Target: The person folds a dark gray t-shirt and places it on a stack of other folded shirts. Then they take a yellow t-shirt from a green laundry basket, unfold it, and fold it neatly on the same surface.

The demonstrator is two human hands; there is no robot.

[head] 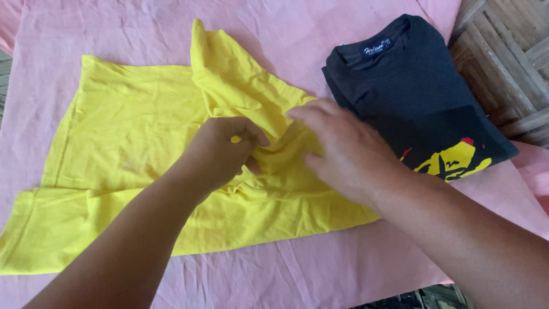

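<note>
The yellow shirt (131, 143) lies spread out on a pink cloth (320, 269), reaching from the left side to the middle. The left hand (220, 151) sits on the middle of it, and its fingers (251, 137) are curled shut, pinching a bunched fold of the yellow cloth. The right hand (343, 151) lies flat just beside it, fingers (303, 111) stretched out and open, pressing on the same crumpled part (it grips nothing). One yellow flap sticks up toward the far side. A folded black shirt (412, 91) with a yellow and red picture rests to the right, touching the yellow one. Brown woven matting (509, 63) shows in the far right corner.
</note>
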